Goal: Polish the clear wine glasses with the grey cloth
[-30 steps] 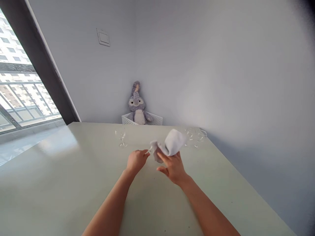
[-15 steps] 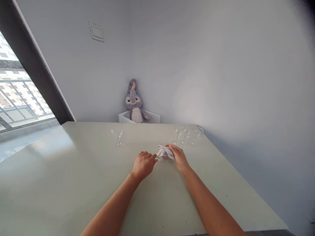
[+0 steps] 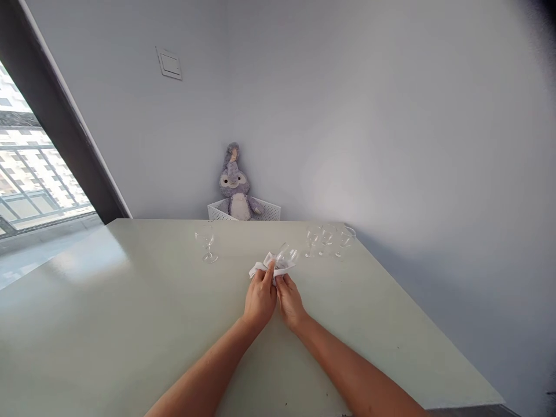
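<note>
A clear stemmed glass (image 3: pixel 286 256) is tilted above the table, its bowl pointing up and away to the right. A white cloth (image 3: pixel 257 268) is bunched around its lower part, so the stem and foot are hidden. My left hand (image 3: pixel 260 296) is closed on the cloth at the glass's lower end, index finger stretched along it. Close beside it, my right hand (image 3: pixel 290 298) is closed too, fingertips gripping the cloth just under the bowl. Whether its fingers also touch the glass itself, I cannot tell.
One stemmed glass (image 3: pixel 207 243) stands upright at the back left of the pale table (image 3: pixel 130 330). Three more glasses (image 3: pixel 326 237) stand upright near the back right edge. Behind the table, a plush toy (image 3: pixel 238 188) sits in a white perforated basket (image 3: pixel 271 212) against the wall.
My right hand has moved left and down, off the bowl and beside my left hand. The cloth has gone from the bowl to the lower part, and the bowl now tips up and away.
</note>
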Available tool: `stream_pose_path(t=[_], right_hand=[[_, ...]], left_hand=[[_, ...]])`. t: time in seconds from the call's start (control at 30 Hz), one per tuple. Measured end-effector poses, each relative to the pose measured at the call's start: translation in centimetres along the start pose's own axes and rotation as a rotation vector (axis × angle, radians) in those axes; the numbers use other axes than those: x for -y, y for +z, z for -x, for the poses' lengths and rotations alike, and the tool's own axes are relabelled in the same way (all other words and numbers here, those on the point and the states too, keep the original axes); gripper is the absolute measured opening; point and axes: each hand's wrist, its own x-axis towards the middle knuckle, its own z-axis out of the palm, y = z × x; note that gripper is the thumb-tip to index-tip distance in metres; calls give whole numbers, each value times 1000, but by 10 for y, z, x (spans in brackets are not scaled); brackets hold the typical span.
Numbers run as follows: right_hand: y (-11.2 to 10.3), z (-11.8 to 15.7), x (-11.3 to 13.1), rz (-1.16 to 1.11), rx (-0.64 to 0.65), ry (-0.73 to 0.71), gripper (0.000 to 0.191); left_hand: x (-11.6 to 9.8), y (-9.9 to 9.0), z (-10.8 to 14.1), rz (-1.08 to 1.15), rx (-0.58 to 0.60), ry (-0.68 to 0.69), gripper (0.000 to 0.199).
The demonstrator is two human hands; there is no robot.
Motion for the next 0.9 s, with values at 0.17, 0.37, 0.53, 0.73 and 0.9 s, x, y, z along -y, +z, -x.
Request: stream_pose_path(t=[0.17, 0.37, 0.53, 0.73, 0.9], right_hand=[[-14, -8, 10, 142, -65, -42, 33], [-24, -5, 21, 716, -38, -268, 18], [-29, -7, 21, 1115, 52, -542, 21], [-47, -16, 33, 1112, -225, -602, 29], [-31, -7, 34, 1430, 185, -715, 43]], left_hand=[[-8, -8, -2, -9, -60, 54, 49], [-4, -28, -15, 595, -9, -186, 44], [-4, -33, -18, 1094, 16, -385, 54], [23, -39, -29, 1239, -276, -562, 48], [20, -39, -27, 1221, -254, -522, 49]])
